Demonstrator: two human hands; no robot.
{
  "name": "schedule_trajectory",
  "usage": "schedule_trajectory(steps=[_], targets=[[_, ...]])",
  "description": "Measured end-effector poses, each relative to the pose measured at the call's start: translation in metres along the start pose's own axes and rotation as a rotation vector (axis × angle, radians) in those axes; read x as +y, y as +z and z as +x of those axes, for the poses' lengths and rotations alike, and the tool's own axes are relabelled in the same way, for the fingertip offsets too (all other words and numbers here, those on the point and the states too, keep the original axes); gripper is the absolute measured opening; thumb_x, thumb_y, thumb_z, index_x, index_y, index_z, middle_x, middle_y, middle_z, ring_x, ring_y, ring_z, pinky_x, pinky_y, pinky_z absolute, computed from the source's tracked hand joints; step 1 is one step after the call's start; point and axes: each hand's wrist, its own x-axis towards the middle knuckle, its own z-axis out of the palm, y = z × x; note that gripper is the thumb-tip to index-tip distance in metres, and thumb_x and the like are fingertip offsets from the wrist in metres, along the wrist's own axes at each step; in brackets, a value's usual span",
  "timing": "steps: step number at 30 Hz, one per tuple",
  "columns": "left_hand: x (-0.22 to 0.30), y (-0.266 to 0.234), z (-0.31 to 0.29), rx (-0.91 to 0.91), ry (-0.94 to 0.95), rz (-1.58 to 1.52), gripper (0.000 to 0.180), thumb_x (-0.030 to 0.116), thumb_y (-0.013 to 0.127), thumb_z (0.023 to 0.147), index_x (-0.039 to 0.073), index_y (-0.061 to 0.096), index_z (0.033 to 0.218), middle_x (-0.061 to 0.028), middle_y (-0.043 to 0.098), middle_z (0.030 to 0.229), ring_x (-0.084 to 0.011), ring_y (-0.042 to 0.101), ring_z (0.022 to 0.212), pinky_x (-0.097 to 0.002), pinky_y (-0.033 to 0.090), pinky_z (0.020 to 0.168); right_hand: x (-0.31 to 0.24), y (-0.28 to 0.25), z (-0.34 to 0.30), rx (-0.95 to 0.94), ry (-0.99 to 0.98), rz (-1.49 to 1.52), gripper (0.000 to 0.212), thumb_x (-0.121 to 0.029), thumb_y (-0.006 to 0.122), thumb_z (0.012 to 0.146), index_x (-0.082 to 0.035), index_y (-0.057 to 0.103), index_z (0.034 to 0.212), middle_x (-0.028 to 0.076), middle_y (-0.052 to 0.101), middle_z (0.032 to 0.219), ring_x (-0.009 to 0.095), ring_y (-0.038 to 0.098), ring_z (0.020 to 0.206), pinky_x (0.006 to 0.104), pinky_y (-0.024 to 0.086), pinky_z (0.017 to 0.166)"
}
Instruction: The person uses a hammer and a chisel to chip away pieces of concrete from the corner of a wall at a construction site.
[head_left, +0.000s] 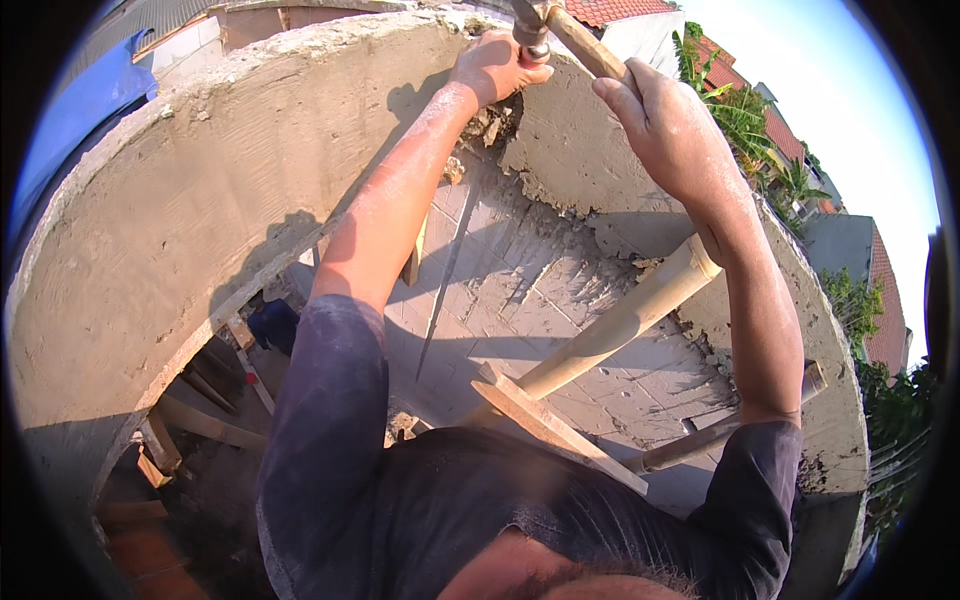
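Observation:
My right hand (672,135) is wrapped around the wooden handle of a hammer (588,42), with the thumb along it. The metal hammer head is at the top edge of the view, right over my left hand (497,68). That hand is a dusty fist at the top of the curved concrete wall (330,110); whatever it grips is hidden by the fingers and hammer head. Just below the fist, the plaster is broken into a rough, crumbly gap (492,125). Both arms stretch forward over the wall's inner side.
A bamboo pole (625,318) slants below my right arm, beside a wooden plank (560,425). Another pole (700,440) lies lower right. Bare brickwork (520,270) fills the middle, with jagged plaster edges. Timber pieces (205,420) sit in the opening at lower left. Roofs and plants lie beyond the wall.

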Motion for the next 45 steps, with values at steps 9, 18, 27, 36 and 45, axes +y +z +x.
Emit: schedule_trajectory(steps=[9, 18, 27, 36, 45], targets=[[0.021, -0.010, 0.003, -0.060, -0.020, 0.007, 0.041, 0.054, 0.082, 0.080, 0.018, 0.079, 0.099, -0.0085, 0.078, 0.100, -0.0257, 0.075, 0.095, -0.0411, 0.058, 0.089, 0.008, 0.041, 0.003, 0.037, 0.076, 0.053, 0.035, -0.034, 0.056, 0.106, 0.001, 0.057, 0.107, 0.029, 0.067, 0.083, 0.050, 0.065, 0.083, 0.0554, 0.050, 0.072], [0.001, -0.015, -0.007, 0.031, 0.052, -0.163, 0.047, 0.055, 0.084, 0.078, 0.014, 0.079, 0.099, -0.0118, 0.077, 0.094, -0.0291, 0.075, 0.091, -0.0418, 0.058, 0.084, -0.015, 0.026, -0.014, 0.429, 0.034, 0.306, 0.037, -0.035, 0.055, 0.108, 0.001, 0.058, 0.100, 0.016, 0.063, 0.073, 0.028, 0.063, 0.065, 0.0398, 0.049, 0.061], [-0.010, -0.011, -0.008, -0.011, 0.033, -0.106, 0.045, 0.055, 0.085, 0.077, 0.016, 0.080, 0.100, -0.0078, 0.078, 0.098, -0.0269, 0.075, 0.094, -0.0404, 0.058, 0.085, -0.018, -0.016, -0.003, 0.572, -0.044, 0.399, 0.039, -0.040, 0.050, 0.111, -0.003, 0.061, 0.107, 0.001, 0.057, 0.067, 0.005, 0.051, 0.051, 0.0232, 0.043, 0.047], [-0.005, -0.009, -0.018, -0.029, -0.121, -0.161, 0.039, 0.048, 0.081, 0.080, 0.013, 0.078, 0.096, -0.0087, 0.077, 0.099, -0.0279, 0.073, 0.094, -0.0396, 0.057, 0.086, -0.015, 0.035, -0.038, -0.028, 0.374, 0.497, 0.039, -0.033, 0.055, 0.106, 0.005, 0.055, 0.099, 0.028, 0.058, 0.074, 0.047, 0.058, 0.070, 0.0488, 0.047, 0.068], [-0.028, -0.032, -0.139, 0.202, -0.341, -0.724, 0.017, 0.022, 0.076, 0.090, 0.005, 0.078, 0.092, -0.0069, 0.077, 0.093, -0.0115, 0.072, 0.083, -0.0305, 0.055, 0.079, -0.057, 0.072, -0.213, 0.061, 0.789, 1.264, 0.027, -0.029, 0.053, 0.108, -0.002, 0.054, 0.106, -0.002, 0.047, 0.061, 0.006, 0.045, 0.047, 0.0249, 0.036, 0.045]])
